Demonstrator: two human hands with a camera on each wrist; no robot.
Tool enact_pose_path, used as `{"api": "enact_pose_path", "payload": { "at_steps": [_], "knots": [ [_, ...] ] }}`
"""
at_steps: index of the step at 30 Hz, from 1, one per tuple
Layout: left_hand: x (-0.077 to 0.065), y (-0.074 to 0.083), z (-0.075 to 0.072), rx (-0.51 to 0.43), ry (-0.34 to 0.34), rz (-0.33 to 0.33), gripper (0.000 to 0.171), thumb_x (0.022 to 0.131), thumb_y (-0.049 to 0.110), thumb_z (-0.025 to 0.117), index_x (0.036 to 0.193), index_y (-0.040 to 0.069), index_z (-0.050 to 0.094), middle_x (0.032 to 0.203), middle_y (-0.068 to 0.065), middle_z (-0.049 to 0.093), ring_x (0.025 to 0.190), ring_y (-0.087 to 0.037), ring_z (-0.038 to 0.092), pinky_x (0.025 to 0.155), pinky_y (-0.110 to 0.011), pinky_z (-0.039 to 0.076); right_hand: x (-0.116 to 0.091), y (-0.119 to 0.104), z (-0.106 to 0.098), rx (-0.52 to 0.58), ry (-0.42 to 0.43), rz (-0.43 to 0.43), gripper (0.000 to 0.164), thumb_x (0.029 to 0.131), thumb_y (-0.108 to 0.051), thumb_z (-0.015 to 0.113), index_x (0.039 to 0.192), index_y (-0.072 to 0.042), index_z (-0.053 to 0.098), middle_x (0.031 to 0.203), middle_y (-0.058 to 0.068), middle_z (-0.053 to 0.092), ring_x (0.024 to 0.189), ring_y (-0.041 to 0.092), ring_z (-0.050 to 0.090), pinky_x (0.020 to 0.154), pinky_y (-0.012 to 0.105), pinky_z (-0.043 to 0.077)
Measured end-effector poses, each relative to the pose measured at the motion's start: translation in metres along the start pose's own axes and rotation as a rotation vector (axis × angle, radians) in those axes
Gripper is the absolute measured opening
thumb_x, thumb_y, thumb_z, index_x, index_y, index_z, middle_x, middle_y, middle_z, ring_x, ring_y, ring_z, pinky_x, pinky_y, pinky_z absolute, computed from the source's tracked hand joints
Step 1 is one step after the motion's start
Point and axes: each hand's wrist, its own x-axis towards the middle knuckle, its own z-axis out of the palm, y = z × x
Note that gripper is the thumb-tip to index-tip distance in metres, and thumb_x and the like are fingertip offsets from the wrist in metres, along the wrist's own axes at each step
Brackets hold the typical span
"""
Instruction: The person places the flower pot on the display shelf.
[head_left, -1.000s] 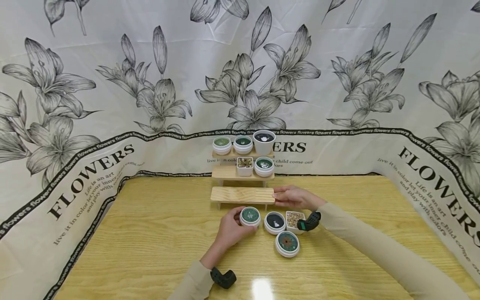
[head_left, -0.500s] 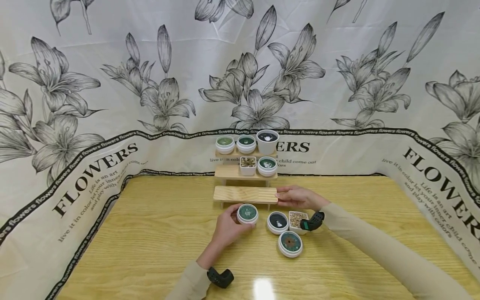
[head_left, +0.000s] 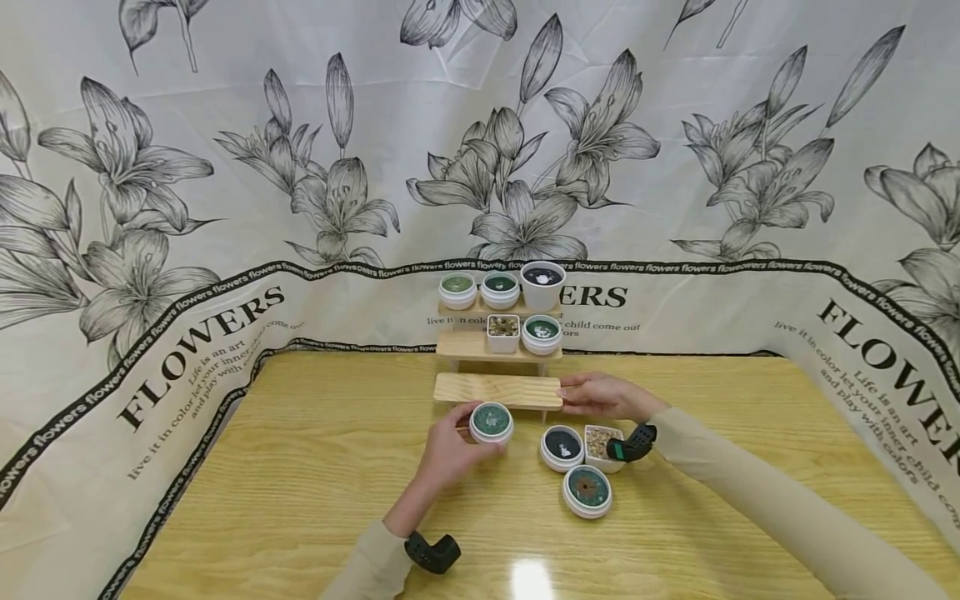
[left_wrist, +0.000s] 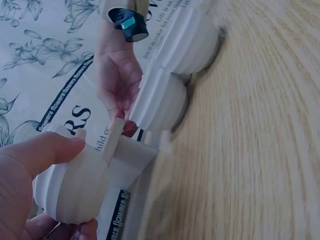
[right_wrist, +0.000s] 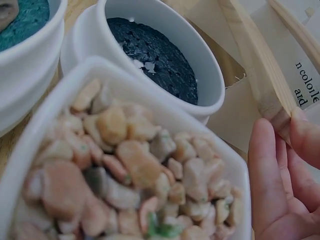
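My left hand (head_left: 447, 450) grips a round white pot (head_left: 491, 422) with a speckled green fill, just in front of the lowest step (head_left: 495, 388) of a tiered wooden stand. Thumb and fingers lie on opposite sides of this pot (left_wrist: 80, 190) in the left wrist view. At the right end of that bare step, my right hand (head_left: 609, 397) pinches the board (right_wrist: 272, 95) between thumb and fingers. Below the right hand stand a pot with a dark fill (head_left: 562, 447), a square pot of pebbles (head_left: 602, 447) and a green pot with a brown centre (head_left: 587, 492).
The top step bears two green-filled pots (head_left: 457, 290) and a taller dark-filled pot (head_left: 543, 286). On the middle step (head_left: 457, 343) are a square pebble pot (head_left: 503, 332) and a green-and-white pot (head_left: 542, 333). A flower-printed cloth (head_left: 360, 308) rises behind the wooden table (head_left: 300, 492).
My left hand has carried the green pot leftward and slightly toward the stand's lowest step. My right hand keeps its hold on the step's end. The head view has shifted slightly.
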Motion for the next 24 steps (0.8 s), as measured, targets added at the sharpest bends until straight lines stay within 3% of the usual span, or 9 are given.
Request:
{"api": "enact_pose_path", "payload": {
  "at_steps": [17, 24],
  "knots": [
    [0.012, 0.012, -0.019, 0.003, 0.067, 0.031, 0.068, 0.067, 0.012, 0.086, 0.126, -0.001, 0.057, 0.119, -0.017, 0.063, 0.109, -0.027, 0.06, 0.092, -0.038, 0.054, 0.002, 0.004, -0.001, 0.002, 0.006, -0.015, 0.059, 0.099, 0.0, 0.043, 0.147, 0.015, 0.011, 0.094, 0.001, 0.062, 0.082, 0.004, 0.064, 0.082, 0.019, 0.056],
    [0.02, 0.023, -0.025, 0.03, 0.083, 0.037, 0.066, 0.067, 0.012, 0.085, 0.126, -0.001, 0.057, 0.119, -0.017, 0.063, 0.108, -0.027, 0.06, 0.09, -0.037, 0.055, 0.0, 0.004, -0.001, 0.008, -0.008, -0.046, 0.058, 0.098, 0.002, 0.043, 0.145, 0.017, 0.012, 0.091, -0.002, 0.064, 0.084, 0.003, 0.064, 0.084, 0.02, 0.056]
  ]
}}
